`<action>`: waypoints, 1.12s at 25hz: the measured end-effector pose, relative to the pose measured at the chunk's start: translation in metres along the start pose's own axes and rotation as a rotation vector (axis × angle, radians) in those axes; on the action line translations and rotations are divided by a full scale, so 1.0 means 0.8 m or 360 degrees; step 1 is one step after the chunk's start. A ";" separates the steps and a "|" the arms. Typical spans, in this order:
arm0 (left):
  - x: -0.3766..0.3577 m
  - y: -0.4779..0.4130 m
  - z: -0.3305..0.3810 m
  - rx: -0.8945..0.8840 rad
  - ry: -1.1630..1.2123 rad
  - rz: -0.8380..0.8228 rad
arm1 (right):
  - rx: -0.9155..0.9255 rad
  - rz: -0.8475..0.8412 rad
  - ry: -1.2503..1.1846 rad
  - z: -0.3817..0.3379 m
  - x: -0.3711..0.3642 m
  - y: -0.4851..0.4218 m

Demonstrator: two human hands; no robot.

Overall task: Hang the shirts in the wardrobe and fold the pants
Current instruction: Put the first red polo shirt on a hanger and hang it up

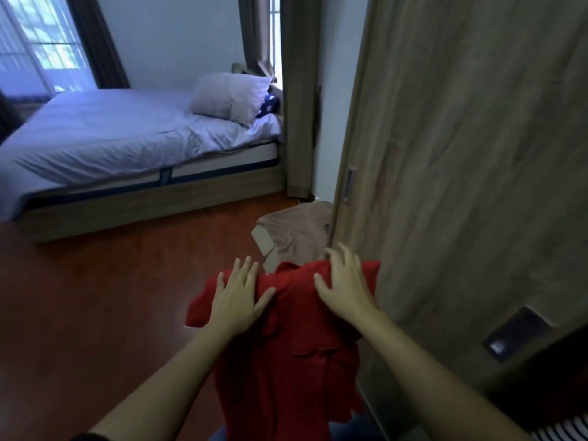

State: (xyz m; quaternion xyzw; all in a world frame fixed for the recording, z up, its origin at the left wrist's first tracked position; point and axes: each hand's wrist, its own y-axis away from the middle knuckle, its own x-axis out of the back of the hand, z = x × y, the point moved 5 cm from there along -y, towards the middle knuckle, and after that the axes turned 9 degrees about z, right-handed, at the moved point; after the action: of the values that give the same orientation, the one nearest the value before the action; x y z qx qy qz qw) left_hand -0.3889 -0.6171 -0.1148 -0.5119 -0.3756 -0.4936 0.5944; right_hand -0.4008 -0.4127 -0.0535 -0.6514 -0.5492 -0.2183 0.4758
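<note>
Looking down from my head, I have a red shirt (286,345) in front of me, spread at the shoulders and hanging straight down toward my legs, collar away from me. It sits just left of the wooden wardrobe door (461,154), its right shoulder touching or nearly touching the door's edge. My left hand (237,297) lies flat on the shirt's left shoulder, fingers straight and slightly fanned, thumb out toward the collar, gripping nothing. My right hand (345,288) rests on the other shoulder, fingers spread wide and a little arched, palm on the cloth, also not closed round anything. What carries the shirt under the fabric I can't make out; it may be a hanger, but the cloth hides it. Beyond the collar a dusty-pink garment (299,233) lies low by the foot of the door, near the reddish wood floor (95,297). The door has a narrow recessed handle (348,184) on its near edge and a dark inset pull (515,332) lower right. Across the floor stands a bed (111,138) with pale sheets and a pillow (229,93) at its head, and a window (38,33) with dark curtains behind it. A bit of striped cloth (563,431) shows at the bottom right corner.
</note>
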 end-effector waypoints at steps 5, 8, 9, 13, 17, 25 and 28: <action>-0.018 0.007 -0.020 -0.0147 -0.0111 -0.0104 | -0.0180 -0.0303 0.0188 -0.009 -0.098 -0.005; -0.017 0.008 -0.020 -0.0179 -0.0109 -0.0145 | -0.0124 -0.0139 0.0213 -0.019 -0.118 -0.009; -0.018 0.008 -0.020 -0.0185 -0.0096 -0.0165 | -0.0096 -0.0079 0.0177 -0.022 -0.119 -0.012; -0.015 0.005 -0.020 -0.0166 0.0111 -0.0222 | -0.0221 0.0386 -0.0306 -0.014 -0.091 -0.007; -0.006 0.005 -0.023 -0.0136 0.0416 -0.0179 | -0.0428 0.0557 -0.0985 -0.024 -0.054 0.016; 0.059 -0.010 -0.008 -0.0095 0.1054 -0.0158 | 0.0095 0.0034 -0.1454 -0.100 -0.006 -0.013; 0.123 -0.025 0.022 -0.0060 0.1855 -0.0200 | 0.0182 0.0109 -0.1621 -0.110 0.050 -0.019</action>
State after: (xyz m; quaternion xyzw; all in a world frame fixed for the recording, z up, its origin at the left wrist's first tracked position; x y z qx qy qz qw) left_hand -0.3845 -0.6194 -0.0128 -0.1432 -0.0076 -0.7346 0.6632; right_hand -0.3819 -0.4692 0.0241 -0.6656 -0.7008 0.1728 0.1897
